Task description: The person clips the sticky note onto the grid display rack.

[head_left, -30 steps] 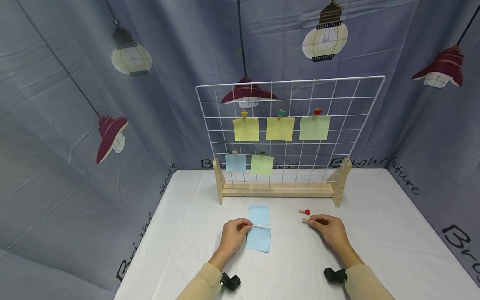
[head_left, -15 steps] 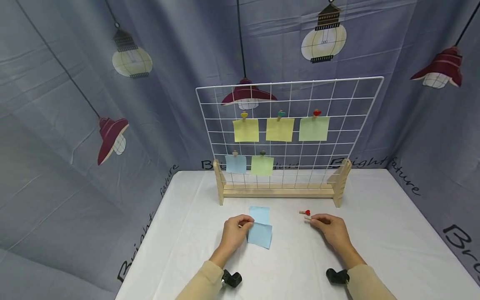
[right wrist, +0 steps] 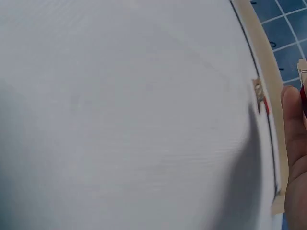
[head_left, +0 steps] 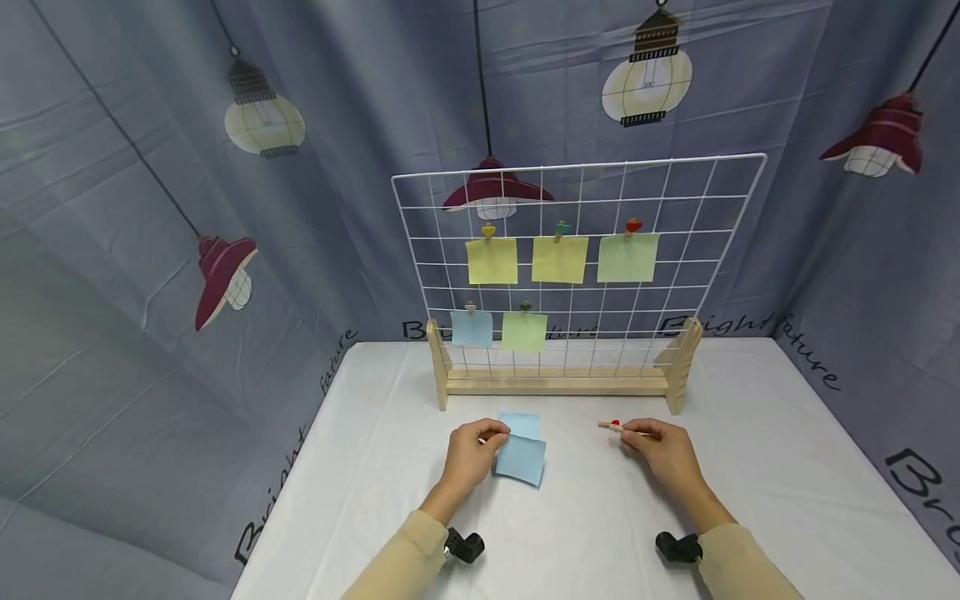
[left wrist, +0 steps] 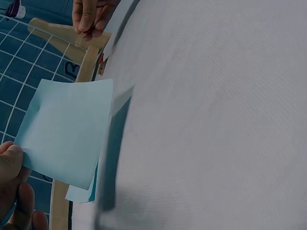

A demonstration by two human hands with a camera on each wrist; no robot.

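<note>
My left hand (head_left: pixel 469 457) pinches a light blue sticky note (head_left: pixel 521 461) by its upper left corner. In the left wrist view, that note (left wrist: pixel 67 129) is lifted off the table, with a shadow beside it. A second blue note (head_left: pixel 524 423) lies on the tabletop just behind, partly covered by the held one. Between thumb and fingertips, my right hand (head_left: pixel 666 454) pinches a small wooden clothespin (right wrist: pixel 301 69) with a red piece on it. Another clothespin with a red heart (right wrist: pixel 259 95) lies on the table near those fingertips.
A white wire grid (head_left: pixel 592 311) stands upright in a wooden base (head_left: pixel 555 386) at the back of the white table (head_left: pixel 585 525). Several yellow, green and blue notes hang on it from heart clothespins, including a pale green note (head_left: pixel 627 257). A patterned curtain (head_left: pixel 337 250) surrounds the table.
My left hand has moved up and slightly forward, raising the near blue note until it overlaps the other. My right hand has lifted slightly with its clothespin, now overlapping the one lying there.
</note>
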